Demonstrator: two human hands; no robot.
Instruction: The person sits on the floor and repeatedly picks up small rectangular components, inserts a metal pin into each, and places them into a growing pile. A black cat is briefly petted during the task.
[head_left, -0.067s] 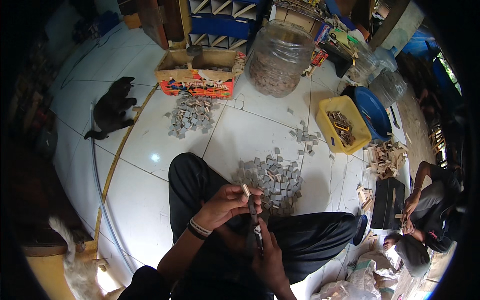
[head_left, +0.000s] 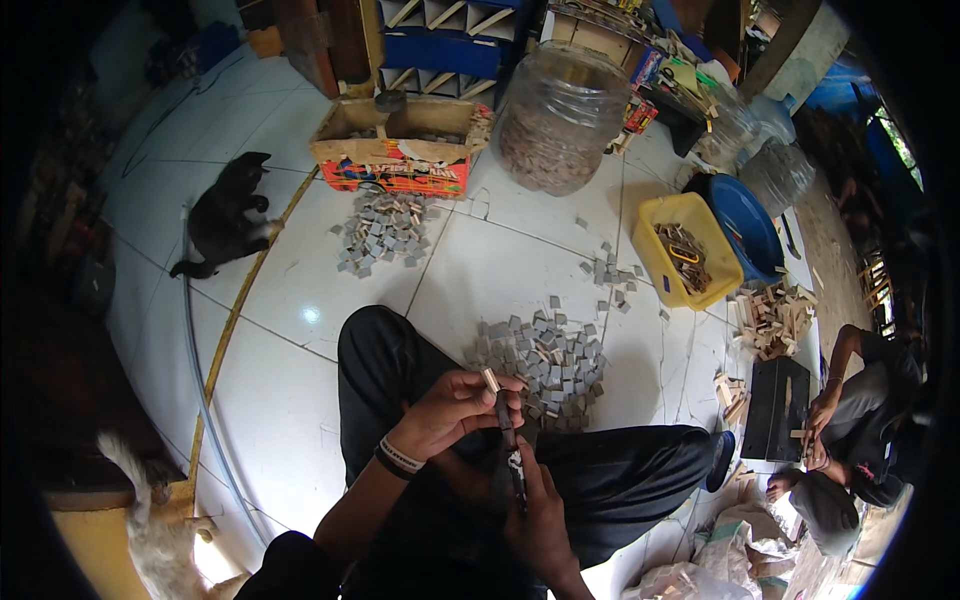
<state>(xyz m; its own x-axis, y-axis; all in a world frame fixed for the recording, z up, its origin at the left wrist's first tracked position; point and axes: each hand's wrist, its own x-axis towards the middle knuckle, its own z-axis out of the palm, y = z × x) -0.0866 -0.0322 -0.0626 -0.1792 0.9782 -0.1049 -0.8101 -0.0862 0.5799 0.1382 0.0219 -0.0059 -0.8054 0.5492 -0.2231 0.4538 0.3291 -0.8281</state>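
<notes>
Left hand (head_left: 455, 408) pinches one pale wooden block (head_left: 491, 380), right hand (head_left: 540, 520) grips slim dark tool (head_left: 510, 442); grey square chips (head_left: 562, 358) lie heaped, finished share unclear.

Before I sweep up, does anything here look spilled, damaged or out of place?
The red box looks damaged: its right rim is ragged. Some gray pieces lie apart from the near pile, toward the yellow tub, perhaps spilled. A dark cat seems odd near handwork.
</notes>
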